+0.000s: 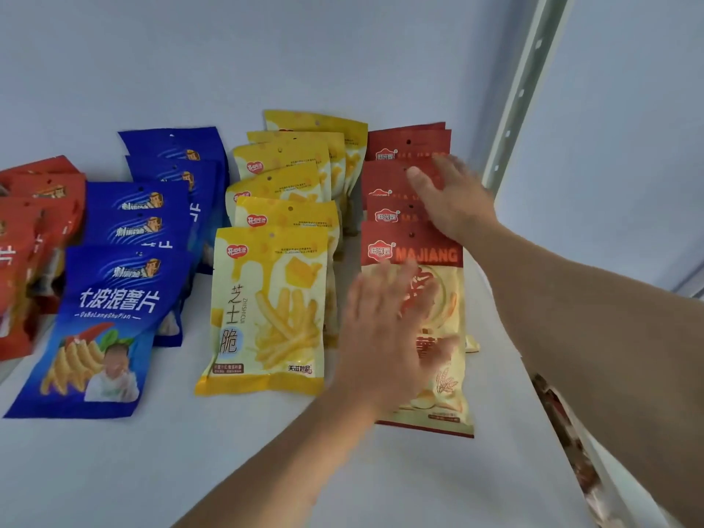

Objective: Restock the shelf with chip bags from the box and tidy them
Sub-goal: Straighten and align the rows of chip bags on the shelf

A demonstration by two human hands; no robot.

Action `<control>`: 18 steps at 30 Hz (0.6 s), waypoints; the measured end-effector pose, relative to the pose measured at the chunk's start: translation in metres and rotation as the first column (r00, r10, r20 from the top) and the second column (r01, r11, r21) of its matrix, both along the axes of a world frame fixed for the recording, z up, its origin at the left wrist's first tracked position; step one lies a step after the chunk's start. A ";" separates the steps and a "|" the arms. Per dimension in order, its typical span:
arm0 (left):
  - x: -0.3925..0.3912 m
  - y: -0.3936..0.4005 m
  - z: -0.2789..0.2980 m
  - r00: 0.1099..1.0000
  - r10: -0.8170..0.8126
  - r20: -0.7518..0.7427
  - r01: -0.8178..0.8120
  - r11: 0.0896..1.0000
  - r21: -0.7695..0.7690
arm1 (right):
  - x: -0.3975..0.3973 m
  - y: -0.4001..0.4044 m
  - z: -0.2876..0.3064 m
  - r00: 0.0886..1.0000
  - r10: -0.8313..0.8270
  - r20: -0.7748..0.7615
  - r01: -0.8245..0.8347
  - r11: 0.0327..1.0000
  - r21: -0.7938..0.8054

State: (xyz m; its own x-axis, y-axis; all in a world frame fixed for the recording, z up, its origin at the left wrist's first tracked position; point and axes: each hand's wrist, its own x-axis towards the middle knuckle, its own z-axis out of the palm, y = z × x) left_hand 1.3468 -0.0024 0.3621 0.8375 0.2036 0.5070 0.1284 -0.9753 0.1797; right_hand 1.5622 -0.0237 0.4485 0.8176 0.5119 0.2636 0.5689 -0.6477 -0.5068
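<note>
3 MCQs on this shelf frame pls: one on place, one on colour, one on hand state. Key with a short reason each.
1. Which row does the right hand rest on?
A. blue row
B. yellow row
C. rightmost red row

2. What colour is the front bag just left of the MAJIANG bag?
A. yellow
B. green
C. blue

3. How is the left hand?
A. fist shut, holding nothing
B. fingers spread flat over the MAJIANG bag
C. pinching a blue bag

Key: 1 C, its palm lies on the rear bags of the red row by the shelf upright. 2 A, the yellow bag stands beside it. 3 B, the blurred fingers are straight over that bag.
</note>
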 end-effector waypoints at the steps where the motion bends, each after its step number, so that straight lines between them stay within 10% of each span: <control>1: -0.004 -0.006 -0.015 0.998 -0.036 -0.059 0.041 0.996 0.084 | 0.001 0.006 0.004 0.997 0.059 0.052 -0.053 0.992 -0.114; 6: 0.001 -0.006 -0.039 0.992 -0.027 -0.125 0.054 0.975 0.216 | 0.019 0.021 -0.004 0.987 0.153 0.051 -0.118 0.898 -0.424; 18: 0.027 0.010 -0.049 0.982 0.016 -0.191 0.017 0.984 0.175 | 0.036 0.035 -0.015 0.988 0.140 0.070 -0.098 0.902 -0.420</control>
State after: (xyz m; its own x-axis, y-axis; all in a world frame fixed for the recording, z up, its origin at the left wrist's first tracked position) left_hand 1.3736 0.0072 0.3131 0.9222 0.1257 0.3657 0.1432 -0.9895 -0.0211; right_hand 1.5987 0.0116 0.4340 0.7251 0.6838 0.0812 0.6873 -0.7114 -0.1466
